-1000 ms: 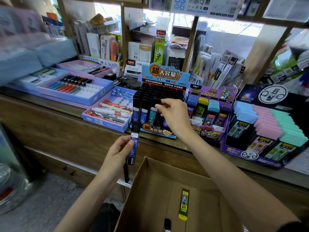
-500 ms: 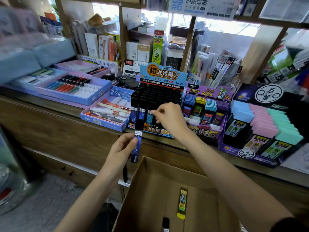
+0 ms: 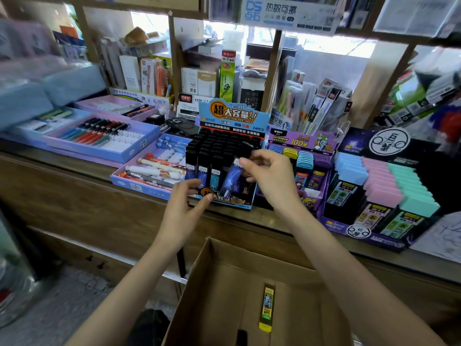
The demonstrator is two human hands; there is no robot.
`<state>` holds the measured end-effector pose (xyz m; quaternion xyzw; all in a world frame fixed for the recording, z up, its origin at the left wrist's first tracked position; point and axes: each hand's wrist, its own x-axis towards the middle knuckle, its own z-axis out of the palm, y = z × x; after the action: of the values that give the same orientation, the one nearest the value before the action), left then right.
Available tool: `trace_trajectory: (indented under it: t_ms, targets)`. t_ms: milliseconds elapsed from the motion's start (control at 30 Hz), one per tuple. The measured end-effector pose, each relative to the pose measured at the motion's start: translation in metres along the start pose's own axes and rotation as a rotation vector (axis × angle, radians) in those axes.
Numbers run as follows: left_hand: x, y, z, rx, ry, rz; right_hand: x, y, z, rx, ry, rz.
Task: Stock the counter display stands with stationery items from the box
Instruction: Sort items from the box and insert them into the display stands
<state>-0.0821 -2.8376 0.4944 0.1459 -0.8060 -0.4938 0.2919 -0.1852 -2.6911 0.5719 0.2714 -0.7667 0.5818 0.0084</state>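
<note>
A blue display stand (image 3: 233,117) filled with black-capped lead cases sits on the wooden counter (image 3: 74,168). My right hand (image 3: 270,176) pinches a blue lead case with a black cap (image 3: 232,178) near its top and holds it tilted over the stand's front row. Just left of the case's lower end, my left hand (image 3: 184,203) hovers at the stand's front edge, fingers loosely spread and holding nothing. Below, the open cardboard box (image 3: 219,275) contains a yellow-green lead case (image 3: 267,308) and a small black item (image 3: 241,336).
A purple stand of coloured lead cases (image 3: 299,146) and a stand with pastel-capped cases (image 3: 379,216) sit to the right. Pen trays (image 3: 99,143) (image 3: 149,176) lie to the left. Packed shelves rise behind the counter.
The blue lead case passed from my left hand to my right hand and rose to the stand's front row. My left hand let go and stays beside it.
</note>
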Motion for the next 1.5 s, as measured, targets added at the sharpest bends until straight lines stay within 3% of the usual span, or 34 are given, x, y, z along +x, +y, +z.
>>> trace_trajectory:
  t_ms: [133, 400, 600, 867, 1033, 1133, 1333, 1500]
  targets:
    - [0.008, -0.018, -0.001, 0.262, 0.026, -0.037, 0.015, 0.005, 0.004, -0.066, 0.056, -0.030]
    - [0.000, -0.033, 0.005, 0.539, -0.070, 0.120, 0.015, 0.019, 0.024, -0.269, -0.009, -0.135]
    - [0.001, -0.033, 0.001, 0.514, -0.087, 0.092, 0.015, 0.025, 0.034, -0.273, -0.042, -0.002]
    - [-0.021, -0.020, -0.002, 0.504, -0.097, 0.180, 0.006, 0.022, 0.025, -0.567, -0.128, -0.060]
    - [-0.063, -0.029, 0.020, 0.291, -0.211, 0.036, -0.048, 0.051, -0.011, -0.438, -0.193, -0.081]
    - [-0.093, -0.051, 0.047, 0.202, -0.361, -0.156, -0.090, 0.090, -0.030, -0.484, -0.259, 0.035]
    - [-0.146, -0.100, 0.110, 0.251, -0.596, -0.542, -0.160, 0.190, -0.044, -0.642, -0.418, 0.504]
    - [-0.180, -0.129, 0.137, 0.287, -0.701, -0.658, -0.195, 0.249, -0.026, -0.503, -0.337, 0.782]
